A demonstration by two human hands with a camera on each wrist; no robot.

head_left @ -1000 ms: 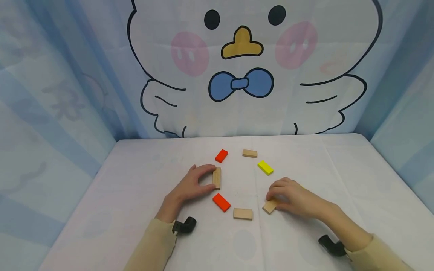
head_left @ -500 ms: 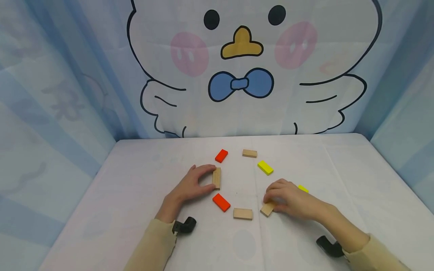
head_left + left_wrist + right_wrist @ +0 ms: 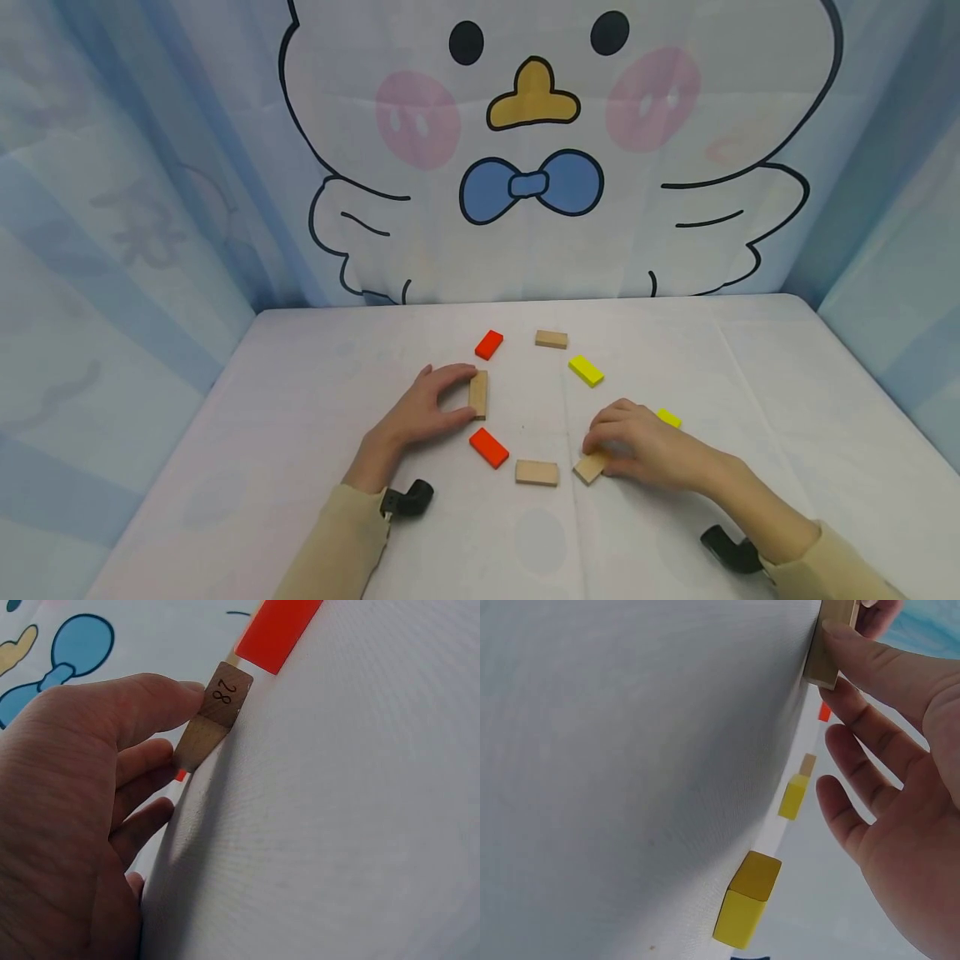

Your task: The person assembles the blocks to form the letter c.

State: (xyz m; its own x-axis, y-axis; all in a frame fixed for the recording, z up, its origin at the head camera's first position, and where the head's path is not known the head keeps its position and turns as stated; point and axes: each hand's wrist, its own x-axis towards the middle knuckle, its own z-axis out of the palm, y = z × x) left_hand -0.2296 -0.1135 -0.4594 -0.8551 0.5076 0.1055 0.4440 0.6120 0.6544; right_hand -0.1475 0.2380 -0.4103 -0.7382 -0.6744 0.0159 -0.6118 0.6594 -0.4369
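Toward the middle of the white-covered table, my left hand (image 3: 420, 408) pinches the two ends of a plain wooden block (image 3: 478, 395) between thumb and fingers. The number 28 shows on that block's end (image 3: 225, 694) in the left wrist view. On the near right side, my right hand (image 3: 648, 442) holds another plain wooden block (image 3: 589, 468), its thumb on one face as seen from the right wrist; the fingers partly cover it. A red block (image 3: 489, 447) lies just below the left hand's block. Between the hands, nearer the front, lies a third wooden block (image 3: 537, 473).
Further back are a red block (image 3: 489, 345), a wooden block (image 3: 551, 339) and a yellow block (image 3: 586, 371). Another yellow block (image 3: 669, 417) peeks out behind the right hand. All of these form a rough ring on the tablecloth (image 3: 540, 542). A printed curtain (image 3: 525, 258) stands behind the table.
My right hand has shifted slightly left and toward the front with its wooden block, uncovering more of the yellow block behind it. The left hand keeps its place on its block.
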